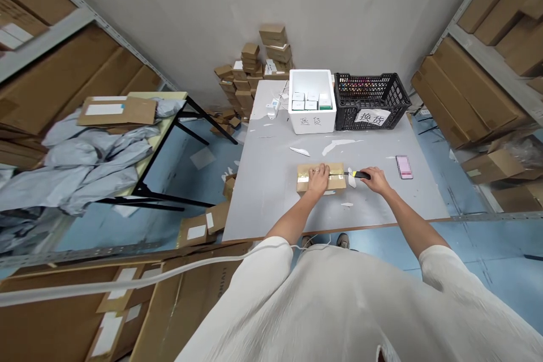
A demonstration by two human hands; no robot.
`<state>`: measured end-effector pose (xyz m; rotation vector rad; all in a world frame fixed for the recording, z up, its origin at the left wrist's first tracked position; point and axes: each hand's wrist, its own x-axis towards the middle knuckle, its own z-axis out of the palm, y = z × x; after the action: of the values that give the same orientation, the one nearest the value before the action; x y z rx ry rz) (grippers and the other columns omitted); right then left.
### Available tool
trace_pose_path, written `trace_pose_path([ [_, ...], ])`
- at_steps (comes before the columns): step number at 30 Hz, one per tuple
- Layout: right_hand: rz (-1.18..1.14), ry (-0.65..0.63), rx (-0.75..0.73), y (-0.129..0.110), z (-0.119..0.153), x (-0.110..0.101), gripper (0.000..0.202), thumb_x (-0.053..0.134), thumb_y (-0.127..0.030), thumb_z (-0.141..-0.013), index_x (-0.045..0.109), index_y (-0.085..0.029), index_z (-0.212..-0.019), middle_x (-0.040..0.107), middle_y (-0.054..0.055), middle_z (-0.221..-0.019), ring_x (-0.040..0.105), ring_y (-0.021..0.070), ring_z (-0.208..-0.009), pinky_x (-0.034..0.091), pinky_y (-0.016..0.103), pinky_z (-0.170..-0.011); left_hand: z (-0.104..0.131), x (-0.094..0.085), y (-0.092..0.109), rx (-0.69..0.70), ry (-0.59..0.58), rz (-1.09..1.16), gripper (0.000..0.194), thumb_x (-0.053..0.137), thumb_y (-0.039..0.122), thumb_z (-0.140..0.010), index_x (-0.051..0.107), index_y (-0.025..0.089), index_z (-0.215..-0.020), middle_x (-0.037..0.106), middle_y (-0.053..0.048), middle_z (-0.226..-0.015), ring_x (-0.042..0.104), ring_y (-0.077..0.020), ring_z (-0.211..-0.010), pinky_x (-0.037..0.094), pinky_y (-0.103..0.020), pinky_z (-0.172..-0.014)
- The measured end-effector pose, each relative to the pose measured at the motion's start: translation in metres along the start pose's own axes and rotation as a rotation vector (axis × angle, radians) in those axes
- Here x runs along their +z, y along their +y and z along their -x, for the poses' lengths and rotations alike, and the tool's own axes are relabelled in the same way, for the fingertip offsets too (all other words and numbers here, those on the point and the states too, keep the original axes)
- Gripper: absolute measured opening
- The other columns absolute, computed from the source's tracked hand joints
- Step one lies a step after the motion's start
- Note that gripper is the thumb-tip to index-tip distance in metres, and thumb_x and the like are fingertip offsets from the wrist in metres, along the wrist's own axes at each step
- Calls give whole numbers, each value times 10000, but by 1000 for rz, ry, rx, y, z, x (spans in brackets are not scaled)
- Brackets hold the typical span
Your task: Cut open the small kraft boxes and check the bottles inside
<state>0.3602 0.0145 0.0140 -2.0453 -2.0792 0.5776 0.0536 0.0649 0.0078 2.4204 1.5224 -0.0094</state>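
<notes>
A small brown cardboard box [302,176] with shiny tape along its top lies on the grey table. My left hand [319,177] rests on top of it with bent fingers, holding it down. In my right hand [375,179], just right of the box, is a black and yellow utility knife [361,175], its fingers closed round the handle. The knife points left, its blade end at the taped seam near the box's right end. How deep the blade sits I cannot tell.
Behind stand a white foam box [313,122] with several small white boxes inside and a black plastic crate [352,119]. A phone [404,167] lies at the right. Paper scraps dot the table [263,192]. Grey parcels [72,153] cover the side table; a white cable [169,274] crosses lower left.
</notes>
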Motion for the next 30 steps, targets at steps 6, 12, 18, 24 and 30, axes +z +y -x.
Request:
trace_pose_path([
  [6,-42,121,95,20,-17,-1,463,609,-410,-1022,693,-262,-1452,724,148,-1369,606,373,-1252,475,493,-1050,3,2,0,13,-12,-26,699,430,110,-1002,401,231,-1690,396,-206,-1758,497,-382,-1489,329,-568,-1207],
  [12,-74,10,-34,-18,-44,24,489,605,-438,-1028,686,-232,-1464,717,140,-1381,623,327,-1260,473,427,-1081,20,1,1,10,36,32,626,444,279,-1070,424,218,-1693,385,-192,-1780,497,-400,-1498,319,-586,-1242],
  [18,-98,-96,-138,-77,-79,33,468,643,-447,-999,720,-226,-1404,655,138,-1537,570,332,-1413,413,439,-1178,50,6,-12,63,46,19,646,585,453,-1060,455,247,-1658,393,-167,-1764,407,-376,-1562,326,-544,-1257],
  [24,-95,-198,-131,-108,-73,25,359,622,-401,-996,758,-240,-1287,779,107,-1335,654,342,-1272,436,454,-1102,59,11,-28,40,57,-27,479,621,396,-1064,560,299,-1530,568,-156,-1513,530,-357,-1370,402,-500,-1151],
  [30,-92,-192,-60,-99,-53,25,393,626,-421,-998,741,-219,-1314,761,121,-1383,660,352,-1282,468,414,-1042,55,15,-45,-11,-43,54,367,509,283,-1103,590,243,-1459,622,-135,-1357,663,-293,-1076,485,-415,-981],
])
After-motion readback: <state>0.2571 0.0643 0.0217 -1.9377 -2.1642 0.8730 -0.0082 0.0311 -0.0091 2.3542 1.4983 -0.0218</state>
